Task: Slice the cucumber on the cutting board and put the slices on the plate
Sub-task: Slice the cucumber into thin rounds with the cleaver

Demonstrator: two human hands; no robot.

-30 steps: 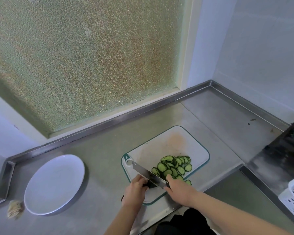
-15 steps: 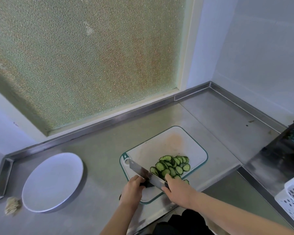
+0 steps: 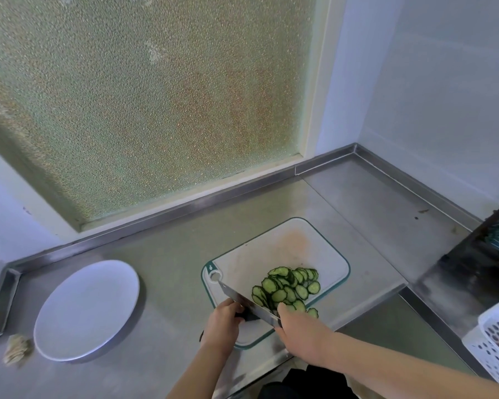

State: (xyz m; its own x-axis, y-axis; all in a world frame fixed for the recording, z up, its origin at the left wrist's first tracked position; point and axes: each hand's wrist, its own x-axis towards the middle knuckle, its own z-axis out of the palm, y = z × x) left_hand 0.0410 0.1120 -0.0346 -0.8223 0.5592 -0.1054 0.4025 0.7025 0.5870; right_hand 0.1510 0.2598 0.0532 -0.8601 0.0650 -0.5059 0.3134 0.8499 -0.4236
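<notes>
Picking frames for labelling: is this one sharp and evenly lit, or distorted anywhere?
Head view: soft, even daylight through the frosted window, no harsh glare; head view: cucumber slices and knife reasonably sharp; head view: wide-angle lens stretches the plate near the edge.

Open counter (image 3: 170, 286) between plate (image 3: 84, 312) and board (image 3: 274, 251)

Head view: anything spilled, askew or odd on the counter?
Minor only. An orange-brown stain marks the far part of the white green-rimmed cutting board. One green cucumber slice lies apart from the pile, at the board's rim. A crumpled beige scrap sits beside the round white plate. Nothing spilled.
</notes>
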